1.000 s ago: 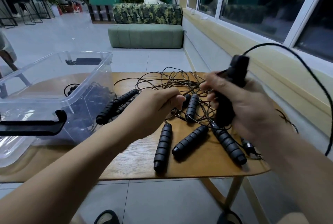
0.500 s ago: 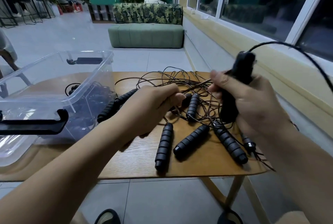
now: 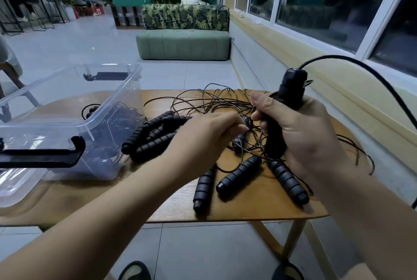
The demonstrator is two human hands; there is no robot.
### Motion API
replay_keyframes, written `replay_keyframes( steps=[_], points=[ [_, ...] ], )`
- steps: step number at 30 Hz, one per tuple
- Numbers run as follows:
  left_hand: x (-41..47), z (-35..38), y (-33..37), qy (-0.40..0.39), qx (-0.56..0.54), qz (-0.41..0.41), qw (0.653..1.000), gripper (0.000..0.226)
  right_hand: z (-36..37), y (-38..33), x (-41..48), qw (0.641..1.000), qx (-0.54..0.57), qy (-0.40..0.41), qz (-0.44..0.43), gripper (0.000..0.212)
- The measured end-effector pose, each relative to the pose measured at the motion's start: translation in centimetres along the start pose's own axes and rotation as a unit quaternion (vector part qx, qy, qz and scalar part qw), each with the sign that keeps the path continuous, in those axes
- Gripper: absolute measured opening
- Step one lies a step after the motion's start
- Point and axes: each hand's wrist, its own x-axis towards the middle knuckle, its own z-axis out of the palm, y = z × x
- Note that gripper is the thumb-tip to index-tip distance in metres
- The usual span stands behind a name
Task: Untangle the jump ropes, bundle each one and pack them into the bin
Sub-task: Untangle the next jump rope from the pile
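The fingers point(image 3: 261, 102) of the right hand point(image 3: 302, 137) are clenched round one foam jump-rope handle point(image 3: 292, 89), held upright above the counter point(image 3: 248, 208), apparently to lift its cord point(image 3: 361, 71) out of the tangle of cords point(image 3: 209, 101). The fingers point(image 3: 231, 121) of the left hand point(image 3: 203, 137) curl into that tangle, between the loose handles point(image 3: 239, 173) and the clear bin point(image 3: 117, 97); whether they pinch a strand cannot be told. The held cord leaves the frame at right, and the bin's dark contents are indistinct.

Black ribbed handles point(image 3: 237, 176) and black cords point(image 3: 216, 101) are seen mid-frame on a light wooden table point(image 3: 248, 207); at left, a clear bin point(image 3: 108, 90) is fitted with black latches point(image 3: 40, 155).
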Motion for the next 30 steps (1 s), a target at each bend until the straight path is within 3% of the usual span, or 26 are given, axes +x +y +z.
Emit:
replay_keyframes(
  steps=[3,8,12,19,22,27,30],
  points=[
    [0.0,0.7,1.3,-0.006,-0.028,0.008,1.000,0.015,0.3,0.0,-0.1,1.000,0.004,0.005,-0.005,0.019],
    [-0.3,0.6,2.8,-0.007,-0.240,-0.085,0.967,0.027,0.1,0.3,-0.2,1.000,-0.001,-0.015,-0.014,0.023],
    [-0.5,0.7,3.1,-0.001,-0.216,-0.117,0.969,0.026,-0.4,0.3,0.4,0.999,-0.022,0.019,-0.017,0.022],
    [-0.3,-0.1,0.8,-0.014,-0.156,-0.163,0.974,0.032,-3.4,-1.1,2.4,0.995,0.034,0.091,0.022,0.022],
    [-0.4,-0.3,0.6,-0.010,-0.149,-0.162,0.975,0.033,-2.8,-0.6,2.2,0.997,0.026,0.070,0.028,0.020],
    [-0.4,-0.3,0.9,-0.027,-0.154,-0.132,0.979,0.033,-0.9,1.3,0.5,0.998,-0.010,-0.058,0.027,0.020],
    [-0.4,-0.5,1.0,-0.028,-0.176,-0.113,0.977,0.030,-0.4,1.9,0.0,0.996,-0.028,-0.082,0.021,0.017]
  ],
)
